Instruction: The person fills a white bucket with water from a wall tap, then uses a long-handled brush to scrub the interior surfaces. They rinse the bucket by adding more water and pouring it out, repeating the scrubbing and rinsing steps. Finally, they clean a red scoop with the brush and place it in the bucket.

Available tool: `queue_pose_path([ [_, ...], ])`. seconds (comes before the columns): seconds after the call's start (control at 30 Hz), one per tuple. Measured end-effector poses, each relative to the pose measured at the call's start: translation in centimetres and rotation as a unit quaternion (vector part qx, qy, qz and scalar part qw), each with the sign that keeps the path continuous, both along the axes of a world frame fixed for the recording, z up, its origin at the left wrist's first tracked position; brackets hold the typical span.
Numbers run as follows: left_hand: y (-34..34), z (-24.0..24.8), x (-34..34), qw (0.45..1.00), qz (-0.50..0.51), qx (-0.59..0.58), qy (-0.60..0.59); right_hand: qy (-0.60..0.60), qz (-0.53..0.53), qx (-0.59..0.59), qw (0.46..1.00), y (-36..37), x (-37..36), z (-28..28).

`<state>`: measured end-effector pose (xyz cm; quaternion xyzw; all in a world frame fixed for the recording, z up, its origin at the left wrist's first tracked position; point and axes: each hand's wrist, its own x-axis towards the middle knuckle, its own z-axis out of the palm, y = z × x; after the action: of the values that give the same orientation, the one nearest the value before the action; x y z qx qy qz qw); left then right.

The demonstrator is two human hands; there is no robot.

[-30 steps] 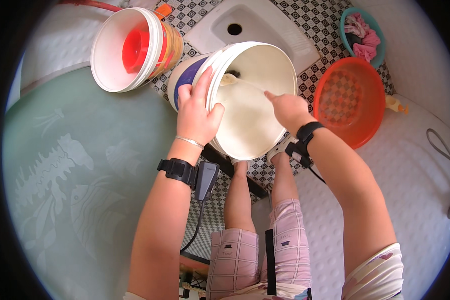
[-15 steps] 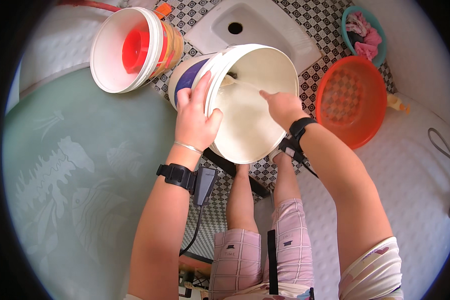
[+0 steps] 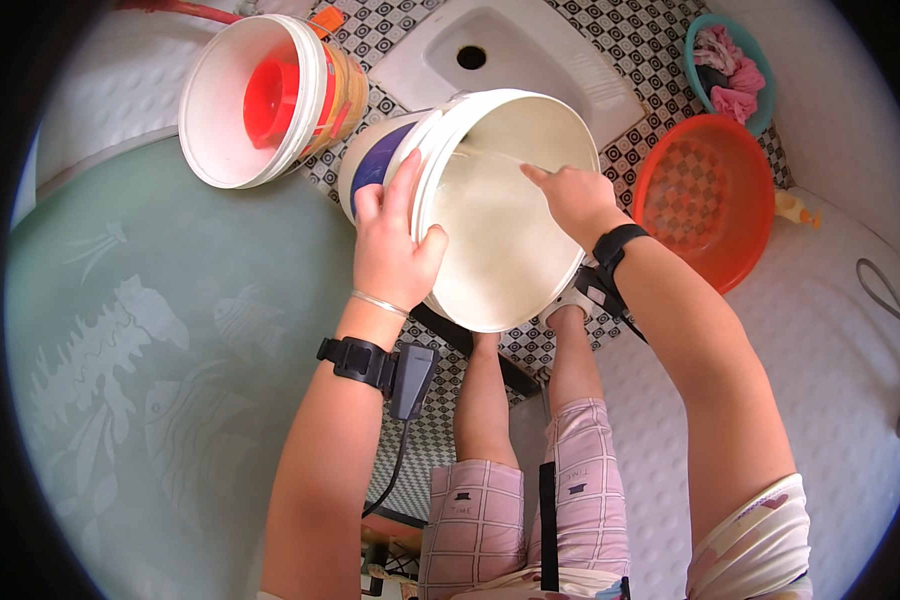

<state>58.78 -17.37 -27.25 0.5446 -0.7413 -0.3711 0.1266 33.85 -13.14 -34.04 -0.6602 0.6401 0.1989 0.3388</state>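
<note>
A large white bucket with a blue patch on its outside lies tilted, its mouth facing me. My left hand grips the left side of its rim, fingers on the outer wall and thumb toward the opening. Inside the mouth, my right hand is closed around a thin pale handle, the index finger stretched along it. The handle runs up and left to the bucket's inner wall, where its far end is blurred and I cannot make out its kind.
Behind the bucket is a white squat toilet. A second white bucket at the upper left holds a red scoop-like vessel. On the right stand an orange basin and a teal basin with pink cloth. Patterned glass fills the left.
My right hand has moved slightly up and right, and the handle's far end has shifted along the inner wall. The left hand and bucket have barely moved.
</note>
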Motion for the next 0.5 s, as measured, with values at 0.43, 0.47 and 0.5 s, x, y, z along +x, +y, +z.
queue_pose_path([
  [0.43, 0.7, 0.0, -0.4, 1.0, -0.013, -0.006, -0.003, -0.285, -0.161, 0.203, 0.923, 7.9, 0.5, 7.0],
  [0.47, 0.8, 0.0, -0.3, 1.0, -0.013, -0.006, -0.003, -0.271, -0.142, 0.2, 0.931, 8.0, -0.8, 8.6],
  [0.5, 0.9, 0.0, -0.2, 1.0, -0.01, -0.007, -0.002, -0.231, -0.108, 0.231, 0.939, 7.9, -2.0, 9.5],
])
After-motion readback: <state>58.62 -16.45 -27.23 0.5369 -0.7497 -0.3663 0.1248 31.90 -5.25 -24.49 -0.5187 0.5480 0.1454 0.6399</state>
